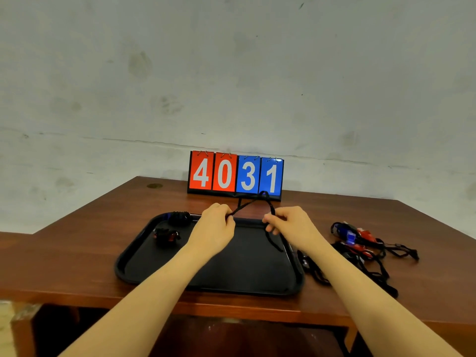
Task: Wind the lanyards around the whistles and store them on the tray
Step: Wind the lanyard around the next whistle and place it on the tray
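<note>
Our left hand (215, 229) and right hand (288, 222) pinch one black woven lanyard (253, 200); two wound whistles (166, 235) sit on the smooth black tray (231, 284).

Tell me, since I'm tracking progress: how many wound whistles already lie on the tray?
2. One wound whistle lies at the tray's far left corner; another sits just nearer, by the left rim. The hands may hide more.

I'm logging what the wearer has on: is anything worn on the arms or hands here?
Nothing that shows. The left hand and right hand are bare, without gloves, rings or a watch in view. Both forearms are uncovered down to the frame's bottom edge, with no sleeves or markings visible.
</note>
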`<state>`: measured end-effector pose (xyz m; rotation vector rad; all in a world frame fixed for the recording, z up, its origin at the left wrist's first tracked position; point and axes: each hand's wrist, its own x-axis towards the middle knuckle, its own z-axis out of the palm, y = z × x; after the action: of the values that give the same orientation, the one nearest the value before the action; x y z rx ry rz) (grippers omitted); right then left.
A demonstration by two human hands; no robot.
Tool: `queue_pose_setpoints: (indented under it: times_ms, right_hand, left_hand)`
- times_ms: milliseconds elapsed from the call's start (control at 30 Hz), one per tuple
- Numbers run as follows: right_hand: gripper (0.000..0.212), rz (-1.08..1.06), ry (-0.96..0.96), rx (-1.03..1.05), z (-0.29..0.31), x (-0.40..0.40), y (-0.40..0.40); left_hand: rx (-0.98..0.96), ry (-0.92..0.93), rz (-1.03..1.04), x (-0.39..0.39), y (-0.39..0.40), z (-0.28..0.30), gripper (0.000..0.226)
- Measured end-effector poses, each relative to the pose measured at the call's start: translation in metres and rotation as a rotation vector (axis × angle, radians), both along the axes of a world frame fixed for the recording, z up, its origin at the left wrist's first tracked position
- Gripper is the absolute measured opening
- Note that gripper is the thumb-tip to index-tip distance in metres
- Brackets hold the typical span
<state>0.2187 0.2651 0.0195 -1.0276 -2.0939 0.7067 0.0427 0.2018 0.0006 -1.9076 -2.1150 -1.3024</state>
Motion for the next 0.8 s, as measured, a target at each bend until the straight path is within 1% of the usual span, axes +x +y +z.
queue_pose_setpoints:
  times_ms: [100,200,233,333,433,500,600,667,733,800]
  right_hand:
    - [0.018,0.065,0.09,0.003,0.003,-0.013,0.005]
    - [0.017,0.094,0.202,-0.018,0.004,-0.024,0.013]
    - [0.016,0.1,0.222,-0.025,0.004,-0.026,0.016]
    - [0.015,0.106,0.225,-0.026,-0.001,-0.03,0.03]
    - [0.013,0.075,0.198,-0.007,-0.01,-0.031,0.045]
    - [0.016,0.073,0.12,-0.016,-0.016,-0.028,0.055]
    - [0.031,0.058,-0.046,0.007,-0.026,-0.019,0.064]
    - [0.026,-0.011,-0.145,0.052,-0.031,-0.011,0.065]
    - [0.018,-0.074,-0.307,0.112,-0.032,-0.004,0.062]
    - [0.022,-0.099,-0.538,0.189,-0.031,0.003,0.058]
  left_hand:
    - [-0.013,-0.027,-0.029,-0.002,0.006,-0.003,0.024]
    - [-0.002,-0.106,-0.053,-0.002,0.013,-0.005,0.034]
    - [0.001,-0.126,-0.067,-0.002,0.015,-0.006,0.033]
    - [0.008,-0.116,-0.069,-0.001,0.026,-0.011,0.029]
    - [-0.001,-0.044,-0.048,0.002,0.037,-0.017,0.027]
    - [-0.03,0.015,-0.066,0.005,0.043,-0.02,0.019]
    - [-0.086,0.048,-0.088,0.009,0.05,-0.025,0.011]
    - [-0.133,0.046,-0.109,0.013,0.052,-0.026,0.009]
    - [-0.175,0.052,-0.129,0.016,0.053,-0.025,0.008]
    - [-0.204,0.062,-0.139,0.02,0.055,-0.025,0.009]
